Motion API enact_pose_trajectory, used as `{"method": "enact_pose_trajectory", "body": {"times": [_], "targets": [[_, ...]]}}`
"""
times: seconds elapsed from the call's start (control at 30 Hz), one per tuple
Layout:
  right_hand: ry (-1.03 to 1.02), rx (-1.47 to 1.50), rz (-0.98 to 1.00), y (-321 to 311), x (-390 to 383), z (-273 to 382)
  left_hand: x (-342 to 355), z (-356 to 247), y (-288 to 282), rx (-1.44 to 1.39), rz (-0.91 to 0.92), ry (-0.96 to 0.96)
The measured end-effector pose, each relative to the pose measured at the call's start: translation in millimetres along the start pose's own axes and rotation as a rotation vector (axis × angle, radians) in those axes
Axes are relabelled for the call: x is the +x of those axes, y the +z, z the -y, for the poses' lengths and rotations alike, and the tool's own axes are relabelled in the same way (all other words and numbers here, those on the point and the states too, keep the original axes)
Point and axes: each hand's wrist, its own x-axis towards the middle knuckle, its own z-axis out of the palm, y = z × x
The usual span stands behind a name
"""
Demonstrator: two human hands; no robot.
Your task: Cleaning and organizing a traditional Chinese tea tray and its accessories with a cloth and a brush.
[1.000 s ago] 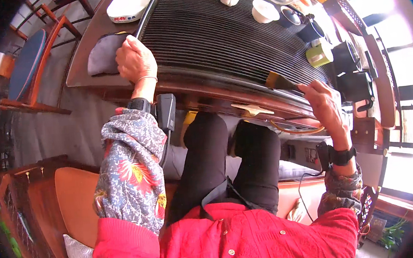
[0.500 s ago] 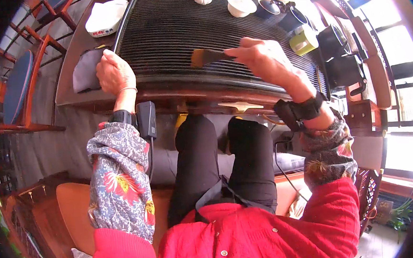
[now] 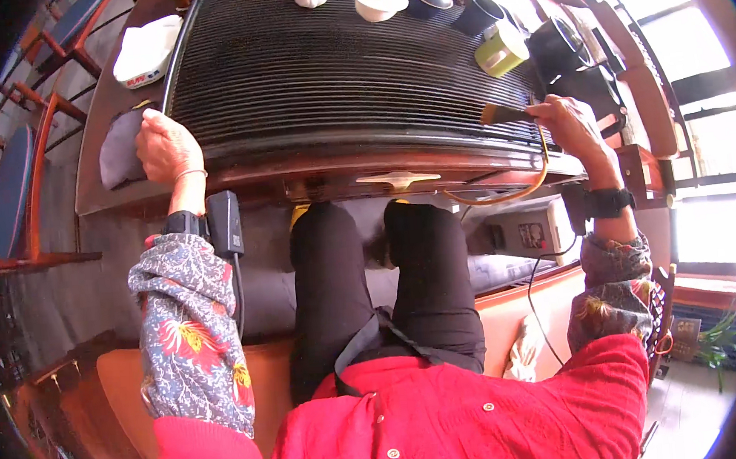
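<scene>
In my right hand (image 3: 573, 128) is a flat brush (image 3: 505, 114) with a dark handle and brown bristles. My fingers are closed round the handle near the right front corner of a ridged black tea tray (image 3: 315, 88), with the bristles pointing left over its edge. My left hand (image 3: 168, 151) is a fist at the tray's left front corner, against a grey folded cloth (image 3: 121, 149). Whether anything is inside that fist is hidden. A thin brownish hose (image 3: 519, 192) curves down from the tray's right corner, below my right hand.
On the tray stand white cups (image 3: 379, 1), a dark lidded bowl (image 3: 430, 0), a dark cup (image 3: 479, 12) and a green mug (image 3: 500, 50). Black kettles (image 3: 584, 86) stand to the right. A white tissue pack (image 3: 148, 53) lies left; chairs (image 3: 20, 190) are beyond.
My right hand has carried the brush from the tray's middle to its right front corner. My left hand stays beside the cloth. The whole view has shifted, and the hose shows more.
</scene>
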Motion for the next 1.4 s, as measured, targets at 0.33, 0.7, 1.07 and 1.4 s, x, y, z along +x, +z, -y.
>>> {"method": "enact_pose_trajectory", "body": {"times": [0.33,0.7,1.07,1.4], "targets": [[-0.325,0.242,-0.210,-6,66,110,5,5,-1,0.004,-0.009,-0.033],[-0.277,0.151,-0.228,15,15,45,5,4,-5,-0.022,-0.013,-0.009],[0.027,-0.134,-0.025,-15,-17,-4,9,7,1,-0.004,-0.010,-0.058],[-0.340,0.239,-0.229,-1,65,119,5,0,-4,-0.002,-0.011,-0.047]]}}
